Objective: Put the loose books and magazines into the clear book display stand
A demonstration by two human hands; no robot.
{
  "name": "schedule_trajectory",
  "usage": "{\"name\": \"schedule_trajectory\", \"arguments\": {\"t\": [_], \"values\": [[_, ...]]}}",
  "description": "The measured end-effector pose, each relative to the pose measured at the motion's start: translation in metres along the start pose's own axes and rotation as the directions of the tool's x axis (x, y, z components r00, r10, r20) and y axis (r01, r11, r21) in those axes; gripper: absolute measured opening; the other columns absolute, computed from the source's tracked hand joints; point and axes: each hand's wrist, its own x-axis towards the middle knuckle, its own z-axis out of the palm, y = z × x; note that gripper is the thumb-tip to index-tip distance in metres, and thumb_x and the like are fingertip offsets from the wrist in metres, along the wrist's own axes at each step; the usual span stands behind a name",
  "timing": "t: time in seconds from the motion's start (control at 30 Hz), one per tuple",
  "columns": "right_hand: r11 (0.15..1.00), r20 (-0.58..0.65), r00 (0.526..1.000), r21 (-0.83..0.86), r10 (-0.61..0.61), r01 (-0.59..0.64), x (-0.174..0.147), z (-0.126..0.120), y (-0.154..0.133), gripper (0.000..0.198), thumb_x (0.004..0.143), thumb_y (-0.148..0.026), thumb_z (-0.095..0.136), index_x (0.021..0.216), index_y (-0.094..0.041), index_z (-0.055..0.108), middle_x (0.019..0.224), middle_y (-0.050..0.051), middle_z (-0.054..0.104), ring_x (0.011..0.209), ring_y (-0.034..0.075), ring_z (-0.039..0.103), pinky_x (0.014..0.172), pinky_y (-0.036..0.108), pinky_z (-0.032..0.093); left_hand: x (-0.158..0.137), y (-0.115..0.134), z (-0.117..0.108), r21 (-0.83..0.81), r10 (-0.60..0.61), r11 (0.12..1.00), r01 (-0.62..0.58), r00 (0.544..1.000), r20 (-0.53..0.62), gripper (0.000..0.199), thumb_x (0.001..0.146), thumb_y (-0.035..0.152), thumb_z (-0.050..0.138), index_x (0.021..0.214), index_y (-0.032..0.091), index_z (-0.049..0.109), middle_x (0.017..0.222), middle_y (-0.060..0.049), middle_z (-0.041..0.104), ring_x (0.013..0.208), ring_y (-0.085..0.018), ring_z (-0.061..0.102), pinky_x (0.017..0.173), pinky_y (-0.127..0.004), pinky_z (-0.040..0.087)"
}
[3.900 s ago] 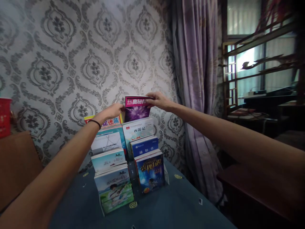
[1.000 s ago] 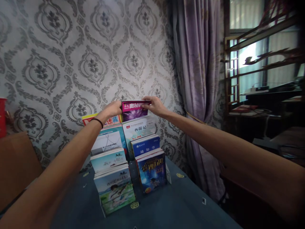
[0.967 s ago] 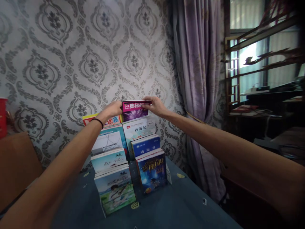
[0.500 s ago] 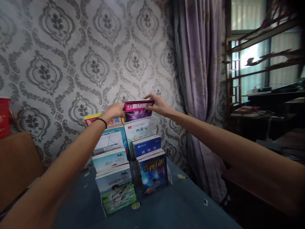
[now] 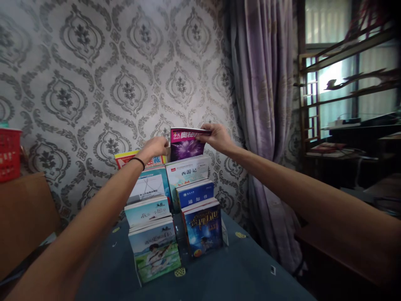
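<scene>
My right hand (image 5: 216, 136) grips the top right corner of a purple-magenta book (image 5: 188, 148), thumb in front and fingers behind. This book stands up above the back of the right row, its lower part hidden by a white book (image 5: 188, 169). My left hand (image 5: 156, 147) is at the book's left side, over a yellow-and-red book (image 5: 124, 158) in the left row; its fingers are curled and their tips partly hidden. Ahead of these stand a blue book (image 5: 197, 194), a dark blue book (image 5: 203, 230), a pale teal book (image 5: 148, 212) and a green-landscape book (image 5: 156, 251).
Both rows stand on a dark blue-green cloth (image 5: 241, 276) against a patterned wall. White bookend edges (image 5: 224, 235) show beside the books. At left are a cardboard box (image 5: 25, 217) and a red basket (image 5: 9, 154). A purple curtain (image 5: 266, 104) hangs at right, beside wooden shelves.
The purple-magenta book has risen and shifted slightly right in my right hand, showing more of its cover. My left hand stays near its left edge. The view has shifted a little.
</scene>
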Motion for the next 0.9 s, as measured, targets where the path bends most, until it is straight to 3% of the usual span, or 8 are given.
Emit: {"name": "schedule_trajectory", "arguments": {"t": [0.23, 0.4, 0.67, 0.9], "values": [[0.992, -0.211, 0.977, 0.115, -0.017, 0.042, -0.005, -0.026, -0.01, 0.018, 0.068, -0.026, 0.076, 0.07, -0.023, 0.059, 0.065, -0.002, 0.061, 0.063, 0.018, 0.058, 0.061, 0.032, 0.052, 0.002, -0.002, 0.0, -0.014, 0.028, 1.0, -0.028, 1.0, -0.006, 0.028, 0.069, 0.02, 0.066, 0.095, 0.019, 0.076, 0.1, -0.009, 0.075, 0.09, -0.024, 0.066, 0.067, -0.03, 0.041], [0.997, -0.251, 0.965, -0.038, -0.076, 0.068, -0.022, -0.031, -0.021, 0.021, 0.071, -0.03, 0.075, 0.066, -0.022, 0.056, 0.061, -0.004, 0.053, 0.059, 0.015, 0.048, 0.056, 0.028, 0.04, 0.001, -0.003, -0.001, -0.024, 0.033, 0.999, -0.034, 0.999, -0.021, 0.023, 0.066, 0.02, 0.066, 0.088, 0.02, 0.075, 0.085, -0.006, 0.074, 0.081, -0.021, 0.064, 0.061, -0.029, 0.038], [0.998, -0.21, 0.976, -0.012, -0.059, 0.058, -0.038, -0.009, -0.017, 0.027, 0.072, -0.04, 0.07, 0.063, -0.022, 0.052, 0.058, -0.005, 0.045, 0.059, 0.013, 0.04, 0.057, 0.028, 0.033, 0.0, -0.005, 0.0, -0.068, 0.077, 0.995, -0.078, 0.997, -0.021, 0.012, 0.07, 0.019, 0.062, 0.077, 0.02, 0.071, 0.072, -0.001, 0.067, 0.074, -0.018, 0.057, 0.06, -0.028, 0.033], [0.991, -0.059, 0.998, 0.137, 0.021, -0.013, -0.028, -0.016, -0.008, 0.024, 0.066, -0.037, 0.075, 0.066, -0.022, 0.056, 0.061, -0.003, 0.057, 0.061, 0.017, 0.055, 0.057, 0.029, 0.045, 0.002, -0.006, -0.001, -0.11, 0.099, 0.989, -0.096, 0.995, 0.019, 0.014, 0.07, 0.021, 0.058, 0.076, 0.02, 0.072, 0.061, 0.0, 0.061, 0.07, -0.018, 0.054, 0.059, -0.029, 0.032]]}}
